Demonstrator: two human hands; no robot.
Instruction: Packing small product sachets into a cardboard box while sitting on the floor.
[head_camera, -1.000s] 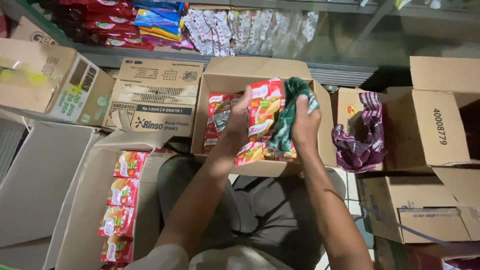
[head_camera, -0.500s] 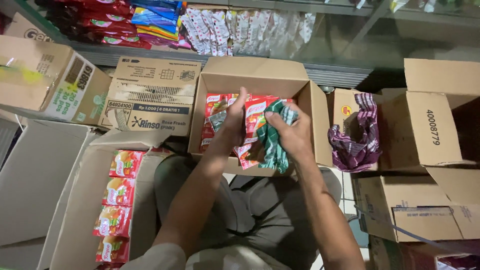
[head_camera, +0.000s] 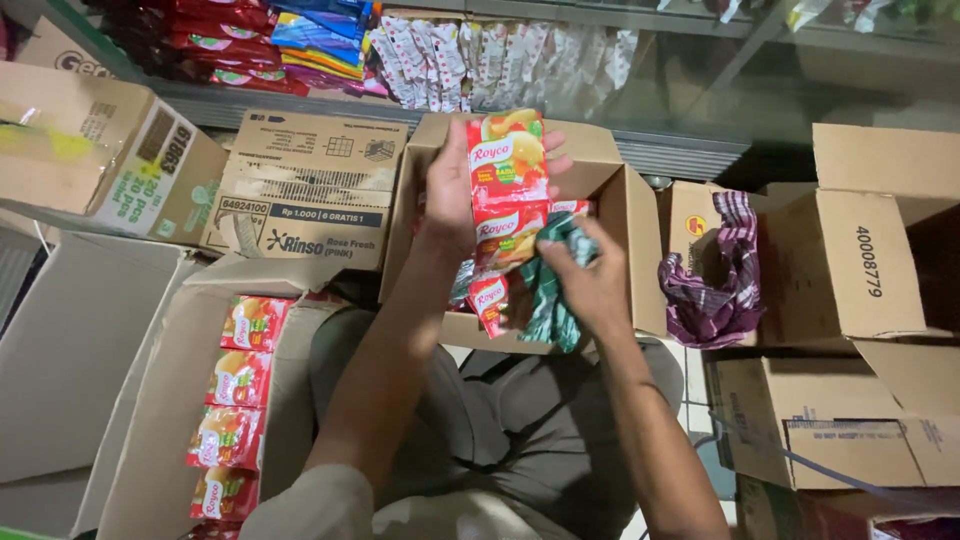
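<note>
Strip of glossy red sachets (head_camera: 505, 205) being gripped at top by left hand (head_camera: 462, 185), held above open cardboard box (head_camera: 625, 215). Green checked cloth (head_camera: 548, 290) being clutched by right hand (head_camera: 590, 285) at box front. Purple cloth (head_camera: 715, 275) draped right of box. Box contents largely hidden.

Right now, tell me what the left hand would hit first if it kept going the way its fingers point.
The left hand points up and away, so probably the far flap of the open cardboard box; depth is unclear.
</note>
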